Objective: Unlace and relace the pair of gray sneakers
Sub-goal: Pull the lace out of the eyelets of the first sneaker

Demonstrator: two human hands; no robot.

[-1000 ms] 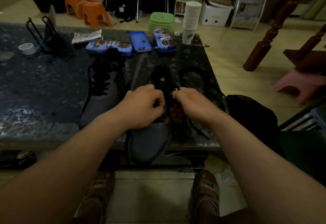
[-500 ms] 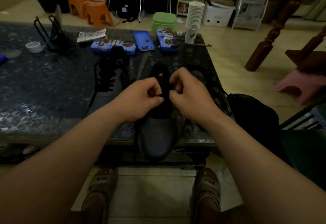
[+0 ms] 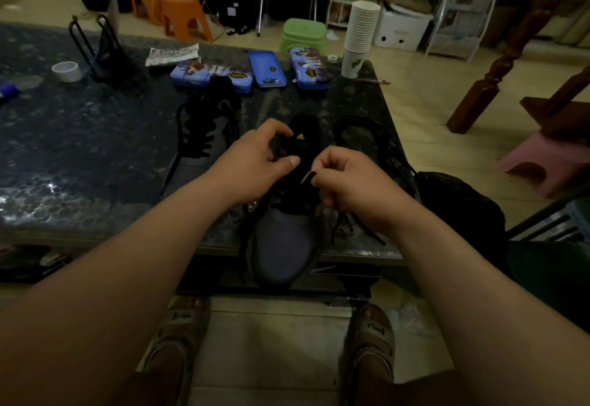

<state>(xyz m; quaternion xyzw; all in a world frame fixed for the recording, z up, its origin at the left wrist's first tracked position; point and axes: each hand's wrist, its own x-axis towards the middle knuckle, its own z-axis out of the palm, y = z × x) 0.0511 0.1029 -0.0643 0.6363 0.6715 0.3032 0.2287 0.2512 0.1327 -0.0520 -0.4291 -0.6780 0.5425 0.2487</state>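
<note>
A gray sneaker (image 3: 282, 242) lies on the dark stone table (image 3: 79, 150) with its toe hanging over the near edge; its black tongue with a yellow logo points away from me. My left hand (image 3: 255, 163) holds the sneaker's left upper beside the tongue, thumb and fingers curled on it. My right hand (image 3: 348, 182) pinches the black lace (image 3: 309, 177) near its tip, just right of the tongue. A second gray sneaker (image 3: 204, 140), laced in black, lies to the left. More black lace (image 3: 360, 127) loops on the table to the right.
Blue tin cases (image 3: 267, 68), a stack of paper cups (image 3: 362, 35), a tape roll (image 3: 67, 71) and a black wire stand (image 3: 102, 51) sit at the table's far side. A black bag (image 3: 459, 204) lies by the table's right edge. My sandalled feet are below.
My hands have drawn apart: the left slid up along the tongue's left side, the right pulled the lace end out to the right. The view shifted slightly.
</note>
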